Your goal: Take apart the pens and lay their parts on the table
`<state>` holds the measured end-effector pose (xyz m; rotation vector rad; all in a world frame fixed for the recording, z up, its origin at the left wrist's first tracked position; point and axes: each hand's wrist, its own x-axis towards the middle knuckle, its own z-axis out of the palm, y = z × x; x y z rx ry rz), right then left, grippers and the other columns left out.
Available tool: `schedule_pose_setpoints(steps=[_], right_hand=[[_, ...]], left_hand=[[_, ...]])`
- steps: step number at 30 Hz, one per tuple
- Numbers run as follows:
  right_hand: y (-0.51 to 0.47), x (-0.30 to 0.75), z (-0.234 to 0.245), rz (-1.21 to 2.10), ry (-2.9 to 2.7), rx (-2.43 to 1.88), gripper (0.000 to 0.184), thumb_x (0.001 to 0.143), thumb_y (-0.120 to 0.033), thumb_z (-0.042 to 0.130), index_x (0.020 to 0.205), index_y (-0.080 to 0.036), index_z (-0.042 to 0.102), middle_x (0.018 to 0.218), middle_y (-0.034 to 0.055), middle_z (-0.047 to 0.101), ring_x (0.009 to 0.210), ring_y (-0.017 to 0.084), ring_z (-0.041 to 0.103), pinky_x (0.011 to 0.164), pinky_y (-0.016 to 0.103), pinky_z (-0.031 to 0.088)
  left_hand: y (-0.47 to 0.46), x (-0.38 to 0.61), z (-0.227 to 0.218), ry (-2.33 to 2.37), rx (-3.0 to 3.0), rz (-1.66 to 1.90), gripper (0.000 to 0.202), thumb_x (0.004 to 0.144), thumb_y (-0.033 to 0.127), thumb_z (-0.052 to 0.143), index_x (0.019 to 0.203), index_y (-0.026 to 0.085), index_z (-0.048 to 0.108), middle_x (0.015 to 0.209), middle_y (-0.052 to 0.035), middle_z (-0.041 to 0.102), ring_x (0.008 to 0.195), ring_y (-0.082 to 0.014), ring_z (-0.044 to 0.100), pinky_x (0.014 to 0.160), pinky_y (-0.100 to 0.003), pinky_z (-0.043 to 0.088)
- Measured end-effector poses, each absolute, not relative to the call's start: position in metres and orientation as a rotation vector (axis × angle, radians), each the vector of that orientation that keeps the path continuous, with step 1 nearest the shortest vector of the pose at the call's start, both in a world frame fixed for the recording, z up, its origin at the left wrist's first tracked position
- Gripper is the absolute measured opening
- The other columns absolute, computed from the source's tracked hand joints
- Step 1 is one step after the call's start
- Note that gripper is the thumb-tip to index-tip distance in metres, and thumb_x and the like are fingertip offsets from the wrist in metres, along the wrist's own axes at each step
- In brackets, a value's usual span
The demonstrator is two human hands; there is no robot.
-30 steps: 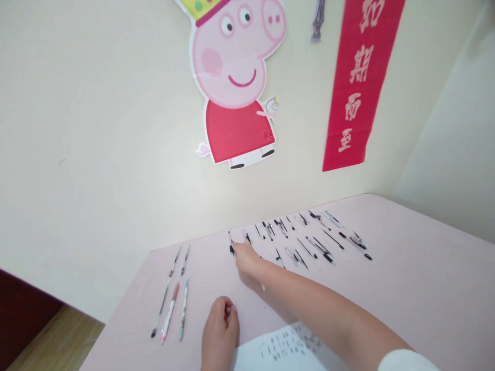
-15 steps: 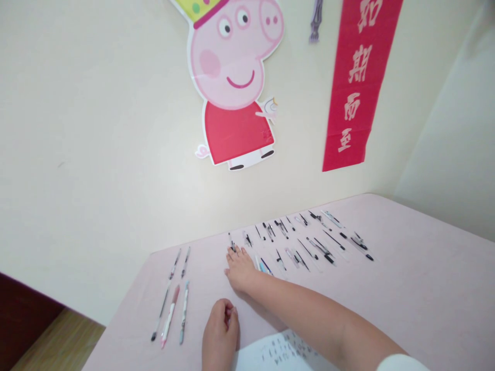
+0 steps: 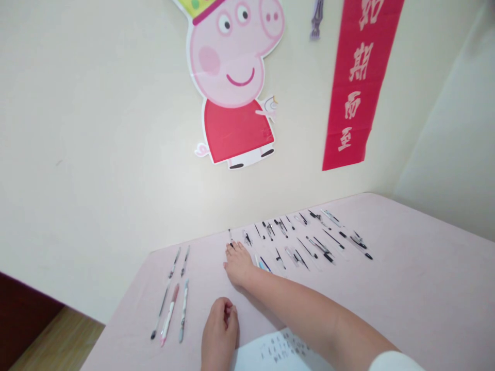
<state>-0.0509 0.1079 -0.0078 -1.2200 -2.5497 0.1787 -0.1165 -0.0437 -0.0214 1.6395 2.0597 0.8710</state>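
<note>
My right hand (image 3: 237, 264) reaches across the table, palm down with its fingers stretched forward. Its fingertips touch or partly cover the near end of a slim clear-and-black pen (image 3: 230, 236) by the table's far edge. Whether they press on it is hard to see. My left hand (image 3: 219, 330) rests on the tabletop nearer to me, fingers curled in, with nothing visible in them. Beside it lies a white sheet with handwriting (image 3: 280, 350), partly under my right forearm.
Several pens and pen parts lie in two rows, including a black pen (image 3: 361, 242) at right and a blue one (image 3: 264, 265) near my right wrist. At left lie a pink-and-white pen (image 3: 169, 317) and a pale blue pen (image 3: 184, 312). A wall borders the table (image 3: 417, 288).
My right hand has drawn slightly back and left from the slim pen, showing more of it. My left hand stays in place.
</note>
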Motion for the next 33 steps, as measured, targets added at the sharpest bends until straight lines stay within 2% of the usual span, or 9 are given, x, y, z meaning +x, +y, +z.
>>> schedule_pose_setpoints(steps=[7, 10, 13, 16, 24, 33], right_hand=[[0.060, -0.021, 0.017, 0.233, -2.516, -0.997, 0.044, 0.086, -0.030, 0.043, 0.121, -0.005, 0.050, 0.134, 0.0161, 0.044, 0.127, 0.025, 0.030, 0.107, 0.038, 0.017], [0.028, 0.005, 0.022, 0.258, -2.542, -0.928, 0.031, 0.084, -0.025, 0.045, 0.106, -0.009, 0.058, 0.114, 0.0136, 0.056, 0.110, 0.023, 0.045, 0.097, 0.035, 0.030], [0.002, 0.030, 0.019, 0.323, -2.558, -1.039, 0.019, 0.083, -0.022, 0.045, 0.088, -0.012, 0.061, 0.091, 0.0095, 0.059, 0.090, 0.021, 0.051, 0.080, 0.032, 0.038], [-0.016, 0.047, 0.013, 0.386, -2.570, -1.109, 0.015, 0.083, -0.018, 0.044, 0.085, -0.014, 0.059, 0.086, 0.0070, 0.057, 0.084, 0.019, 0.051, 0.074, 0.030, 0.037], [-0.038, 0.066, 0.001, 0.514, -2.433, -1.240, 0.016, 0.083, -0.011, 0.042, 0.082, -0.016, 0.057, 0.084, 0.0049, 0.056, 0.083, 0.016, 0.049, 0.073, 0.026, 0.035], [-0.039, 0.072, -0.009, 0.508, -2.438, -1.155, 0.016, 0.083, -0.012, 0.044, 0.089, -0.018, 0.057, 0.087, 0.0040, 0.054, 0.084, 0.016, 0.048, 0.074, 0.026, 0.034]], left_hand=[[-0.044, -0.116, -0.019, 2.071, 1.638, 0.877, 0.013, 0.080, 0.030, 0.038, 0.075, 0.022, 0.046, 0.065, 0.0017, 0.053, 0.061, -0.0150, 0.051, 0.060, -0.025, 0.036], [-0.044, -0.117, -0.021, 2.057, 1.668, 0.888, 0.013, 0.080, 0.031, 0.039, 0.075, 0.022, 0.047, 0.066, 0.0013, 0.053, 0.062, -0.0156, 0.051, 0.060, -0.026, 0.037], [-0.044, -0.117, -0.022, 2.078, 1.695, 0.890, 0.012, 0.079, 0.031, 0.039, 0.075, 0.022, 0.046, 0.065, 0.0015, 0.052, 0.061, -0.0161, 0.051, 0.060, -0.027, 0.037], [-0.044, -0.117, -0.021, 2.090, 1.721, 0.874, 0.012, 0.079, 0.030, 0.039, 0.075, 0.022, 0.046, 0.065, 0.0016, 0.052, 0.062, -0.0162, 0.051, 0.060, -0.027, 0.037], [-0.047, -0.114, -0.020, 2.103, 1.799, 0.868, 0.010, 0.079, 0.026, 0.039, 0.074, 0.021, 0.046, 0.068, 0.0013, 0.052, 0.065, -0.0152, 0.052, 0.062, -0.026, 0.038], [-0.047, -0.116, -0.015, 2.046, 1.774, 0.900, 0.011, 0.079, 0.026, 0.040, 0.078, 0.020, 0.049, 0.070, 0.0009, 0.054, 0.066, -0.0148, 0.054, 0.064, -0.027, 0.040]])
